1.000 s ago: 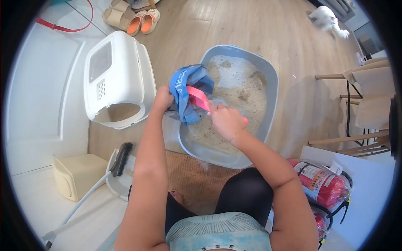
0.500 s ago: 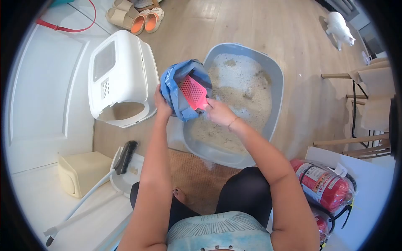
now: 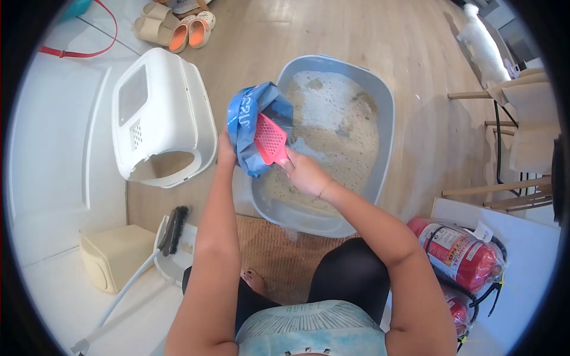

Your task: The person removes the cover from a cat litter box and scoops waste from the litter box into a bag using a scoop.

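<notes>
A blue plastic bag (image 3: 243, 113) hangs at the left edge of the grey litter box, its mouth facing right. My left hand (image 3: 226, 148) is closed on the bag's left side, with the fingers partly hidden behind it. In my right hand (image 3: 306, 172) is the handle of a pink slotted litter scoop (image 3: 271, 139). The scoop's head lies tilted inside the bag's mouth, and no clump shows on it. Sandy litter covers most of the bottom of the litter box (image 3: 386, 136), with pale bare patches toward the far end.
A white litter box hood (image 3: 196, 118) stands on the left. Near my left arm are a broom (image 3: 175, 230), a dustpan (image 3: 163, 267) and a cream bin (image 3: 119, 255). Fire extinguishers (image 3: 457, 249) lie at right. A white cat (image 3: 482, 47) is by the chair (image 3: 528, 118); sandals (image 3: 200, 29) lie behind.
The scoop stays in the bag's mouth, turned slightly more upright. The bag's printed side has turned more into view. The cat has turned away and moved toward the chair.
</notes>
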Action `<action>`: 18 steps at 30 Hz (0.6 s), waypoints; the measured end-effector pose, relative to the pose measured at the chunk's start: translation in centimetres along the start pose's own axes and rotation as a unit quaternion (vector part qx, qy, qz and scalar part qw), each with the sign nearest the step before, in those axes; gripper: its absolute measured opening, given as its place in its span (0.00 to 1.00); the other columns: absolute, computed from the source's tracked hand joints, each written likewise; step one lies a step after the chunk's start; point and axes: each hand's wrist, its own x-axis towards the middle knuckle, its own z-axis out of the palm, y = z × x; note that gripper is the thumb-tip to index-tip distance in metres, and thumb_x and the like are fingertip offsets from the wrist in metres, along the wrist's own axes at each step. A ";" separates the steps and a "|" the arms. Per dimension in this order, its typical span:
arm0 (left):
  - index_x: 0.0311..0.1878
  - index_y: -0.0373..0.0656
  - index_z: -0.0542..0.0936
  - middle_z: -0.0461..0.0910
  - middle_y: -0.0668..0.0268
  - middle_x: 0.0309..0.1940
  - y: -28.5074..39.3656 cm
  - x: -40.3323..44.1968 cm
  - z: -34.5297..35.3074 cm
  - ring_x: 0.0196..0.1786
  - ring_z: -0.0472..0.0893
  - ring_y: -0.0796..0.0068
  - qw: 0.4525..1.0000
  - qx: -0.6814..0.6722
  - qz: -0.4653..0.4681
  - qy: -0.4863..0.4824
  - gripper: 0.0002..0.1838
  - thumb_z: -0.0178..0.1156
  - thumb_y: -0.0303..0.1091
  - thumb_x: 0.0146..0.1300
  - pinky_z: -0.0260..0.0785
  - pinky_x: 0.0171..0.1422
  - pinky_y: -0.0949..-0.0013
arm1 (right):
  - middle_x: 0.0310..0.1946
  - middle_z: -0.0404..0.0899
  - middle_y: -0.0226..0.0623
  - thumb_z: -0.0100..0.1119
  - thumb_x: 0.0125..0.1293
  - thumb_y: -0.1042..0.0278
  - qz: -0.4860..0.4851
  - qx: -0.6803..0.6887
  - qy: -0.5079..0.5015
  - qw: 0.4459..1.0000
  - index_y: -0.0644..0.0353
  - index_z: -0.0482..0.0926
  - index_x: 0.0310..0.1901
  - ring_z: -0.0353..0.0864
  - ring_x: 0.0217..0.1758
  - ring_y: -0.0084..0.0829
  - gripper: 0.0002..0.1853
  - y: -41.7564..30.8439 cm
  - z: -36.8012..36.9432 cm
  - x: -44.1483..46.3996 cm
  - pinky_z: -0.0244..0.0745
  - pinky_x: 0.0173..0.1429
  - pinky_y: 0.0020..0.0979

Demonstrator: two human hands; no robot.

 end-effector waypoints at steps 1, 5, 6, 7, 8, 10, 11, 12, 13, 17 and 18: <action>0.55 0.34 0.74 0.80 0.61 0.46 1.4 -0.3 -0.6 0.49 0.78 0.68 1.000 0.000 -0.001 -0.004 0.23 0.45 0.45 0.70 0.70 0.56 0.66 | 0.43 0.78 0.58 0.43 0.72 0.60 -0.036 -0.002 0.024 0.999 0.59 0.69 0.55 0.76 0.47 0.58 0.17 0.4 -0.2 -0.8 0.69 0.53 0.51; 0.59 0.37 0.71 0.78 0.60 0.49 4.5 -1.6 -0.1 0.53 0.76 0.69 0.997 0.069 0.007 -0.040 0.24 0.44 0.45 0.71 0.68 0.59 0.65 | 0.40 0.78 0.60 0.42 0.72 0.60 -0.040 -0.027 0.075 0.996 0.62 0.68 0.53 0.76 0.45 0.60 0.16 3.1 -0.5 -1.0 0.69 0.50 0.54; 0.62 0.39 0.70 0.76 0.59 0.53 4.7 -1.8 0.3 0.57 0.74 0.69 0.992 0.109 0.022 -0.056 0.26 0.44 0.49 0.71 0.67 0.62 0.63 | 0.40 0.78 0.60 0.42 0.72 0.60 -0.042 -0.024 0.074 0.996 0.62 0.68 0.53 0.76 0.45 0.60 0.16 2.6 -0.6 -0.8 0.69 0.50 0.54; 0.65 0.40 0.67 0.75 0.59 0.55 5.1 -2.1 0.8 0.57 0.74 0.69 0.989 0.132 0.027 -0.054 0.27 0.43 0.48 0.71 0.67 0.62 0.64 | 0.39 0.78 0.60 0.43 0.71 0.60 -0.033 -0.041 0.063 0.997 0.63 0.68 0.53 0.77 0.45 0.60 0.17 1.5 -1.2 -0.5 0.70 0.50 0.53; 0.65 0.40 0.67 0.75 0.59 0.55 5.4 -2.3 1.5 0.57 0.74 0.69 0.989 0.132 0.028 -0.054 0.27 0.43 0.48 0.71 0.67 0.62 0.64 | 0.38 0.79 0.59 0.44 0.71 0.60 -0.024 -0.060 0.052 0.997 0.64 0.68 0.53 0.77 0.44 0.59 0.17 0.7 -1.7 -0.2 0.70 0.49 0.53; 0.58 0.40 0.72 0.77 0.63 0.49 7.4 -3.3 3.0 0.50 0.76 0.72 0.997 0.061 -0.028 -0.040 0.17 0.44 0.32 0.69 0.68 0.57 0.67 | 0.37 0.79 0.59 0.44 0.71 0.60 -0.020 -0.090 0.035 0.995 0.65 0.68 0.51 0.78 0.44 0.59 0.17 -0.2 -1.7 0.4 0.71 0.48 0.53; 0.58 0.40 0.72 0.77 0.63 0.49 7.7 -3.6 3.4 0.50 0.76 0.72 0.997 0.064 -0.027 -0.038 0.17 0.44 0.32 0.69 0.68 0.57 0.67 | 0.37 0.79 0.58 0.45 0.70 0.61 -0.017 -0.120 0.017 0.993 0.66 0.69 0.50 0.79 0.43 0.58 0.16 -0.8 -1.4 0.6 0.71 0.47 0.52; 0.58 0.39 0.72 0.77 0.63 0.49 7.3 -3.4 3.7 0.50 0.76 0.71 0.997 0.078 -0.006 -0.028 0.17 0.45 0.32 0.69 0.68 0.57 0.67 | 0.37 0.79 0.58 0.45 0.70 0.61 -0.020 -0.119 0.017 0.992 0.66 0.69 0.50 0.79 0.43 0.58 0.16 -1.5 -1.3 0.6 0.71 0.47 0.52; 0.57 0.39 0.72 0.77 0.62 0.50 7.0 -3.3 3.9 0.51 0.76 0.71 0.996 0.090 0.014 -0.019 0.17 0.45 0.33 0.69 0.68 0.57 0.67 | 0.39 0.79 0.58 0.44 0.71 0.59 0.001 -0.128 0.005 0.992 0.65 0.68 0.49 0.78 0.44 0.57 0.16 -2.1 -1.3 0.4 0.70 0.48 0.53; 0.55 0.38 0.73 0.78 0.60 0.49 1.1 0.1 2.6 0.50 0.77 0.69 0.975 0.202 0.089 -0.027 0.15 0.48 0.29 0.66 0.69 0.56 0.67 | 0.41 0.79 0.57 0.43 0.71 0.60 0.032 -0.149 -0.003 0.988 0.62 0.67 0.52 0.77 0.46 0.57 0.16 -2.4 -0.5 -0.1 0.70 0.50 0.53; 0.57 0.38 0.72 0.78 0.58 0.50 0.7 0.4 2.4 0.49 0.78 0.68 0.981 0.148 0.129 -0.008 0.17 0.51 0.27 0.64 0.69 0.56 0.66 | 0.41 0.79 0.57 0.43 0.71 0.60 0.033 -0.150 -0.003 0.988 0.62 0.67 0.52 0.77 0.46 0.57 0.16 -2.3 -0.5 -0.6 0.70 0.50 0.53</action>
